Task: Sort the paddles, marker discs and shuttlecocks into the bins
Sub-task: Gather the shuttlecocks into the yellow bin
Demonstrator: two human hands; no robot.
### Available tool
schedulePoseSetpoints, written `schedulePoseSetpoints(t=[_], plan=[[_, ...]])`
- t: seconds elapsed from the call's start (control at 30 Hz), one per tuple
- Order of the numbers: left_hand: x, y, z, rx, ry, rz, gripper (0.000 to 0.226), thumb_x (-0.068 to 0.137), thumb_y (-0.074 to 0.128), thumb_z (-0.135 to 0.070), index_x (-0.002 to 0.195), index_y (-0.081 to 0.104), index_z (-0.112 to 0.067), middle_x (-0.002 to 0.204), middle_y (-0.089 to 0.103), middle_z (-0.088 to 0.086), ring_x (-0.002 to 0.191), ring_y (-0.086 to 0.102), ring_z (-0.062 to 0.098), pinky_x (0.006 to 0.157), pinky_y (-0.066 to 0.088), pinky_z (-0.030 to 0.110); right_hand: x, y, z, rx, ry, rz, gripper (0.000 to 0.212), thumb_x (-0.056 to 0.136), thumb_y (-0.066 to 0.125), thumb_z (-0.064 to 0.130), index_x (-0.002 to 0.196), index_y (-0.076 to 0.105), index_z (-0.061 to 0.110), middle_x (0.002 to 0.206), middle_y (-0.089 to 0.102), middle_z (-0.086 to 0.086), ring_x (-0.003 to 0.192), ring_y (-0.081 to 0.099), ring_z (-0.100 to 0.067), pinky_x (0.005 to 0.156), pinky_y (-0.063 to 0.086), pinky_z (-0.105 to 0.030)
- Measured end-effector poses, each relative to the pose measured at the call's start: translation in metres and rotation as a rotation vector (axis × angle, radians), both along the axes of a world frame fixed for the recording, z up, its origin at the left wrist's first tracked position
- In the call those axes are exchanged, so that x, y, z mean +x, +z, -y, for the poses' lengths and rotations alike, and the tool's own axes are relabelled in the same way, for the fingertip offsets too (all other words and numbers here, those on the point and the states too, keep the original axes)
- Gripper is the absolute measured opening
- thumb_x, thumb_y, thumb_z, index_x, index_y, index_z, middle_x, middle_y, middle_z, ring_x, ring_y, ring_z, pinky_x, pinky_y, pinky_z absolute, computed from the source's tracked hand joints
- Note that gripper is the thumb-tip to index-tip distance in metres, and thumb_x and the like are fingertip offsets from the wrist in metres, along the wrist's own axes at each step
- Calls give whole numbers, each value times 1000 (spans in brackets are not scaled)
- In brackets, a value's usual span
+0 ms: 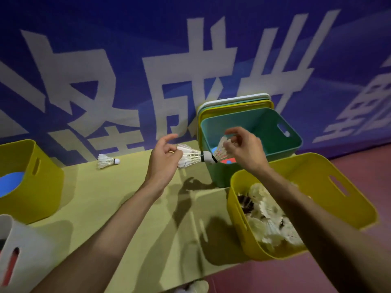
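Note:
My left hand (164,159) holds a white shuttlecock (190,157) by its feathers, cork pointing right. Over the green bin (273,132), my right hand (245,149) pinches a second shuttlecock (221,151) by its feathers. The two shuttlecocks meet cork to cork at the green bin's left rim. Coloured marker discs (227,160) lie in the green bin. Another shuttlecock (108,161) lies on the yellow table near the wall. The yellow bin (330,187) at the right holds several shuttlecocks (268,216).
A yellow bin (31,182) at the left holds a blue disc (10,182). A white bin (21,250) with something red inside stands at the lower left. Stacked lids (237,102) lean behind the green bin. A blue banner wall runs along the back.

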State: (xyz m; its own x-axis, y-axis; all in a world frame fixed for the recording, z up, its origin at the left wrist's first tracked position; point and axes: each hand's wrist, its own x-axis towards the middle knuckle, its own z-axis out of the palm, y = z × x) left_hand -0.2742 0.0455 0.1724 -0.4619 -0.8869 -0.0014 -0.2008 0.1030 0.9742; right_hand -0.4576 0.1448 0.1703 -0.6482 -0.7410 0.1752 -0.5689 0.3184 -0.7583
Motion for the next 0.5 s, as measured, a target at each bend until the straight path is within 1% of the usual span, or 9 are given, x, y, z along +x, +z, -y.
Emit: schedulePoseSetpoints(t=[0.1, 0.17, 0.27, 0.33, 0.43, 0.5], plan=[[-23, 1, -33, -3, -91, 26, 36, 89, 53, -1, 116, 53, -24, 84, 65, 2, 73, 63, 6, 58, 47, 11, -25, -2, -48, 35, -80, -18, 21, 86, 64, 19, 107, 68, 17, 88, 66, 3, 82, 63, -11, 75, 50, -25], [-37, -1, -54, 1, -163, 37, 32, 88, 53, 1, 111, 57, -22, 85, 65, 6, 77, 64, 14, 63, 49, 19, -39, -5, -78, 52, -118, -6, 18, 87, 64, 20, 104, 69, 17, 87, 68, 3, 79, 64, -12, 72, 52, -29], [-58, -9, -81, -2, -288, 69, 30, 86, 53, 3, 97, 66, -22, 93, 68, 10, 85, 67, 23, 73, 53, 34, -54, -11, -115, 87, -166, 23, 15, 88, 64, 21, 101, 70, 18, 85, 69, 3, 76, 66, -14, 72, 56, -36], [-71, -14, -98, -28, -377, 120, 28, 86, 55, 1, 94, 70, -21, 94, 70, 8, 86, 67, 24, 75, 54, 38, -63, -15, -136, 126, -185, 23, 15, 88, 63, 21, 101, 70, 19, 87, 70, 2, 78, 67, -15, 74, 56, -37], [-91, -22, -117, -60, -493, 184, 25, 88, 57, -2, 101, 69, -20, 93, 67, 6, 82, 67, 22, 74, 55, 35, -72, -18, -164, 214, -208, 0, 17, 90, 60, 17, 101, 72, 16, 98, 72, -3, 88, 65, -16, 74, 49, -27], [-102, -25, -127, -42, -552, 203, 28, 88, 59, -4, 105, 65, -26, 92, 64, 7, 77, 66, 20, 71, 55, 34, -77, -18, -180, 281, -243, -19, 21, 89, 56, 12, 103, 72, 13, 102, 71, -4, 93, 64, -19, 71, 41, -23]])
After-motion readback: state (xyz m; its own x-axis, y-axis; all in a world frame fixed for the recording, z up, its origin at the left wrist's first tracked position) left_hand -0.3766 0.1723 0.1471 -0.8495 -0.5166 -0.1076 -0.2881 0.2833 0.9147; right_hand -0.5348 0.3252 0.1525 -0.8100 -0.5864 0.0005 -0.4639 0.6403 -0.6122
